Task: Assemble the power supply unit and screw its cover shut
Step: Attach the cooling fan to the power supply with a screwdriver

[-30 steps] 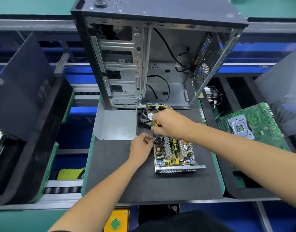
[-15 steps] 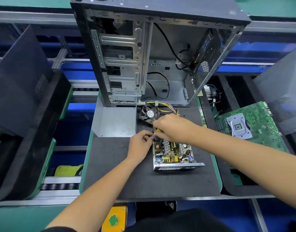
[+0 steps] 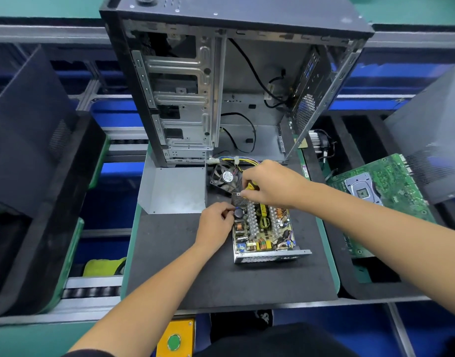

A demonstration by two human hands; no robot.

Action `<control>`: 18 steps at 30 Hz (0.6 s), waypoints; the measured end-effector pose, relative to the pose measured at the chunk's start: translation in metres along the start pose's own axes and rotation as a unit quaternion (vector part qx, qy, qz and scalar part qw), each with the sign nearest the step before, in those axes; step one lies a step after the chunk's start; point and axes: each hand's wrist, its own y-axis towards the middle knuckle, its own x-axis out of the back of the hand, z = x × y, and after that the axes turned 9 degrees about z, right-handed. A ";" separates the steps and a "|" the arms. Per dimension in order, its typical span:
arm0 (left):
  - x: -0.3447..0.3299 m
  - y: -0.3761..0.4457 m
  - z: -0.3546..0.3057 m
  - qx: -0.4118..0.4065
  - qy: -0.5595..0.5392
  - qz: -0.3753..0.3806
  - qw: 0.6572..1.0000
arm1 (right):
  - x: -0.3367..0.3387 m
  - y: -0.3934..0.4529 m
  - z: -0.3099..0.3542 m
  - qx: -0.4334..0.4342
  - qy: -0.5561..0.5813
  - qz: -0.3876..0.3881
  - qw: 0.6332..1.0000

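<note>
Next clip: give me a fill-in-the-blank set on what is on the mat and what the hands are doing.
1. The power supply unit lies on the black mat with its circuit board ____.
2. The loose fan lies between the unit and the open computer ____.
3. The right hand grips a tool with a ____ handle.
4. The left hand touches the unit's ____ edge.

Missing words: exposed; case; yellow; left

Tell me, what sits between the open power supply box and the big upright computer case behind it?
In the head view, a small black fan with coloured wires lies on the mat between the power supply and the computer case. The right hand partly covers that stretch.
</note>
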 end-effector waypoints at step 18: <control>0.005 0.005 -0.007 0.122 -0.112 0.028 0.986 | -0.009 0.014 0.007 -0.019 0.025 0.047 0.998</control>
